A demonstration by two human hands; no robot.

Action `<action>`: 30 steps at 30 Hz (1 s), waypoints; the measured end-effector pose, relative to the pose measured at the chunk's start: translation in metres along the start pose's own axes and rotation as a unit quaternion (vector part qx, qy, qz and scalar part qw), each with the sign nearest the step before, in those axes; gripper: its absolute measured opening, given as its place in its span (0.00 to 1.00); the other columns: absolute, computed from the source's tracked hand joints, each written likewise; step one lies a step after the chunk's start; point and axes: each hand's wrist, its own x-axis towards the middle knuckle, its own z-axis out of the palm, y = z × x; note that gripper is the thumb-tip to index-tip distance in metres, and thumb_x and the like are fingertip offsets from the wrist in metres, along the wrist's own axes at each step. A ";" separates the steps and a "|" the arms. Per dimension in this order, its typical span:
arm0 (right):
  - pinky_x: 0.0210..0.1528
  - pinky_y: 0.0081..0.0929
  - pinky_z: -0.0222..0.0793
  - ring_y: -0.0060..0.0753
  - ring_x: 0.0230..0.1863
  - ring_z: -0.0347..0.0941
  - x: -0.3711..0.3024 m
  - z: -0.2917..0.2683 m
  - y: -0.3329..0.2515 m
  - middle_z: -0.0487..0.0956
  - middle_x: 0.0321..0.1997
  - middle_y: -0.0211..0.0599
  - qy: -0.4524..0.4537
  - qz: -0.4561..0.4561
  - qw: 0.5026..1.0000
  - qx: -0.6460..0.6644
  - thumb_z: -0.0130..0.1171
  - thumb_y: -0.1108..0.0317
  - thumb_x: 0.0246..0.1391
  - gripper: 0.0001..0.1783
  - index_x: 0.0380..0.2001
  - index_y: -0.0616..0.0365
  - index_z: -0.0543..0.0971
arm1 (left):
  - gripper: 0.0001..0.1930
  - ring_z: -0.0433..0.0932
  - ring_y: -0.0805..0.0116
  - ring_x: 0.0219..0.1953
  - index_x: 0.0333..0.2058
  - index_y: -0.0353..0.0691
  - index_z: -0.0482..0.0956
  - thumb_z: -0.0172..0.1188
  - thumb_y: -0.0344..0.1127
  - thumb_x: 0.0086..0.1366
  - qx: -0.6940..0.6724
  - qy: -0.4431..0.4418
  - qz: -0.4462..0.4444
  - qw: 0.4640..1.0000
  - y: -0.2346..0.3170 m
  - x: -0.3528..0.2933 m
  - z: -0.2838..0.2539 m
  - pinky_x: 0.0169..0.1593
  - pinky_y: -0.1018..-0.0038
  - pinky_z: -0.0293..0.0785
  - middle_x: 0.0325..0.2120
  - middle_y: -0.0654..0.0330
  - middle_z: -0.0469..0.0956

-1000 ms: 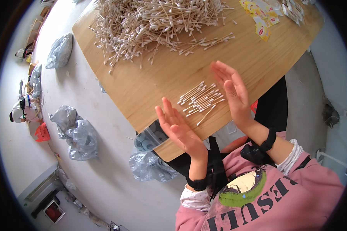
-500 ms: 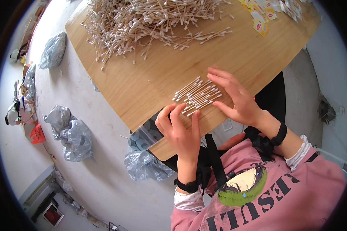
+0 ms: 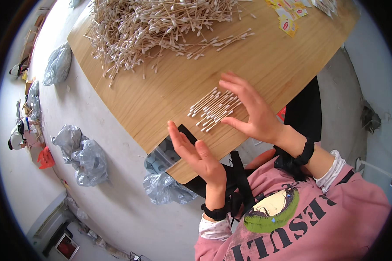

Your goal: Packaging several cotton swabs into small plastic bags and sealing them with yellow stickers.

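Observation:
A small, roughly aligned batch of wooden cotton swabs (image 3: 214, 108) lies on the wooden table (image 3: 170, 93) near its front edge. My right hand (image 3: 248, 108) hovers just to the right of the batch, fingers spread and palm turned toward it, holding nothing. My left hand (image 3: 196, 152) is raised flat at the table's edge, below and left of the batch, fingers straight and empty. A large loose heap of cotton swabs (image 3: 161, 26) covers the far part of the table.
Yellow and red paper packets (image 3: 289, 17) lie at the table's far right. Grey plastic bags (image 3: 85, 154) sit on the floor to the left, another (image 3: 56, 65) farther back. A clear bag (image 3: 165, 187) hangs below the table edge.
Both hands had pressed in on the small batch of swabs half a second ago; now they have drawn apart and lifted off it, leaving the swabs lying in a tidier row.

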 end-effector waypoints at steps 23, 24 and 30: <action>0.76 0.40 0.41 0.44 0.77 0.48 0.013 0.021 -0.008 0.59 0.72 0.52 0.100 0.136 0.896 0.411 0.46 0.43 0.68 0.41 0.68 0.67 0.57 | 0.33 0.46 0.60 0.75 0.71 0.39 0.49 0.34 0.56 0.77 -0.259 0.043 -0.012 0.965 0.000 0.022 0.039 0.75 0.63 0.39 0.72 0.51 0.50; 0.76 0.39 0.41 0.44 0.77 0.48 0.013 0.024 -0.010 0.59 0.72 0.52 0.085 0.135 0.892 0.423 0.46 0.42 0.68 0.41 0.68 0.67 0.57 | 0.34 0.45 0.60 0.75 0.71 0.39 0.49 0.34 0.56 0.77 -0.252 0.036 -0.015 0.967 0.002 0.021 0.041 0.75 0.63 0.39 0.72 0.51 0.50; 0.76 0.40 0.42 0.44 0.76 0.49 0.024 0.011 0.001 0.59 0.72 0.52 0.107 0.142 0.897 0.406 0.45 0.38 0.66 0.43 0.68 0.66 0.57 | 0.34 0.45 0.60 0.75 0.71 0.39 0.49 0.34 0.57 0.77 -0.274 0.071 -0.024 0.959 0.000 0.031 0.037 0.75 0.63 0.37 0.72 0.51 0.51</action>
